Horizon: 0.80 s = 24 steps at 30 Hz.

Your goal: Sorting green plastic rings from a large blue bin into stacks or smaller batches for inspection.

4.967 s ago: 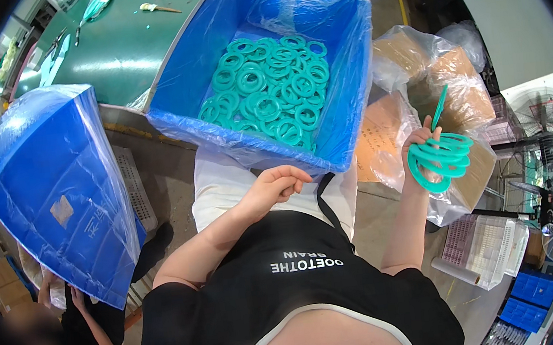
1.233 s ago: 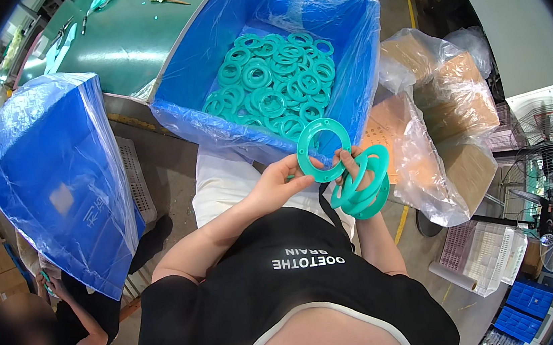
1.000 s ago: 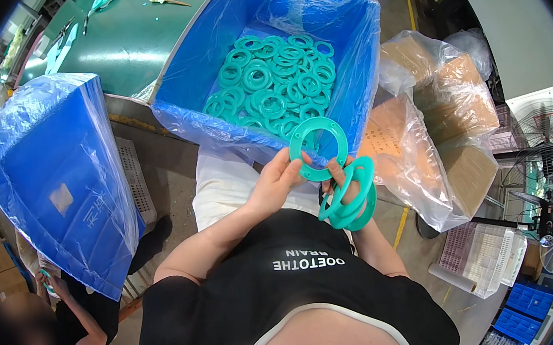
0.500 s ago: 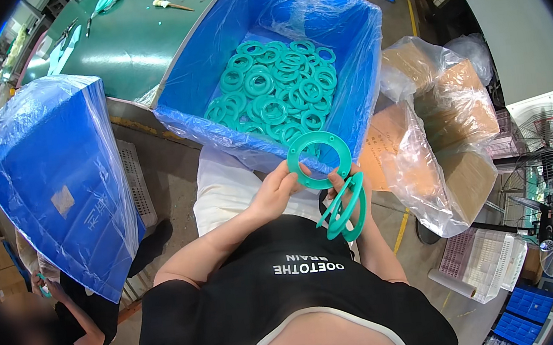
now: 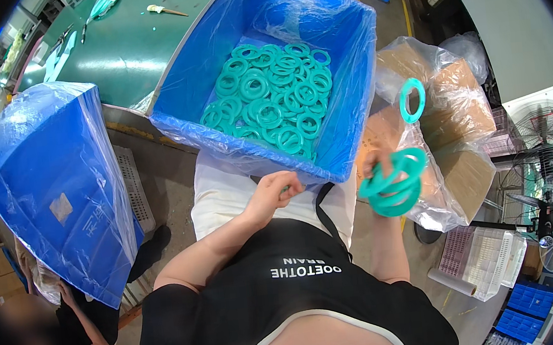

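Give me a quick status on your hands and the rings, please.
Right hand blurred, carrying several rings. Left hand curled by the bin, contents unclear. Lone ring apart from both hands, bagged cartons behind it.

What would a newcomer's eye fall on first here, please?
Probably the pile of green rings inside the plastic-lined blue bin, at upper centre. Next, the bunch of rings at the blurred right hand, and a lone ring farther up the picture, against wrapped cartons.
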### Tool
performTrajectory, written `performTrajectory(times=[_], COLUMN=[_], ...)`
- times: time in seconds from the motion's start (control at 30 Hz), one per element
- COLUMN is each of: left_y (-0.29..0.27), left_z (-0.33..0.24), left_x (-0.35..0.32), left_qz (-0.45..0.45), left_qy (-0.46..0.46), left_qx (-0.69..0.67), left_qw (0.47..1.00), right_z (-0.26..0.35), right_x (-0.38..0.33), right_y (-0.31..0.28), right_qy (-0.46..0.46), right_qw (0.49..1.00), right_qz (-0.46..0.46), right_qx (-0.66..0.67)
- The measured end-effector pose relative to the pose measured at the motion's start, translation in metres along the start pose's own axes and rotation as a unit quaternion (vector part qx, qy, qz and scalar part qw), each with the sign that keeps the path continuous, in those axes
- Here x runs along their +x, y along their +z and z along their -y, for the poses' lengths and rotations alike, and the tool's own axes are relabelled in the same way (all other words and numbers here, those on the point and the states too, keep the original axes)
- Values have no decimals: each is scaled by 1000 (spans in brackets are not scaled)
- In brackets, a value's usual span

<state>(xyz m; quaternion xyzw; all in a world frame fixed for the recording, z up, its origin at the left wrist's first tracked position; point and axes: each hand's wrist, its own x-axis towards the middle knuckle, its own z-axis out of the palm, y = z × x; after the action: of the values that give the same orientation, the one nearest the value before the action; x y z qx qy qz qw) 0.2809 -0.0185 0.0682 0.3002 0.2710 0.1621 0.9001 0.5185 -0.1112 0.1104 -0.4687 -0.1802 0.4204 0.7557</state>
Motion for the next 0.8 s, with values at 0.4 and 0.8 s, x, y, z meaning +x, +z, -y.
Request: performTrajectory(times=[0.4,0.8], left_y=[31,28], left_z=[-6,-18], left_x=[-9,-12], left_qz=[-31,-76], left_qy=[136,127], left_qx=[284,176], left_qw=[949,973], right_z=[-43,55], right_x=[-21,107], right_y=[39,3], right_qy=[92,-396], right_qw=[974,497], right_qz=[60,28], right_qx=[-198,-772])
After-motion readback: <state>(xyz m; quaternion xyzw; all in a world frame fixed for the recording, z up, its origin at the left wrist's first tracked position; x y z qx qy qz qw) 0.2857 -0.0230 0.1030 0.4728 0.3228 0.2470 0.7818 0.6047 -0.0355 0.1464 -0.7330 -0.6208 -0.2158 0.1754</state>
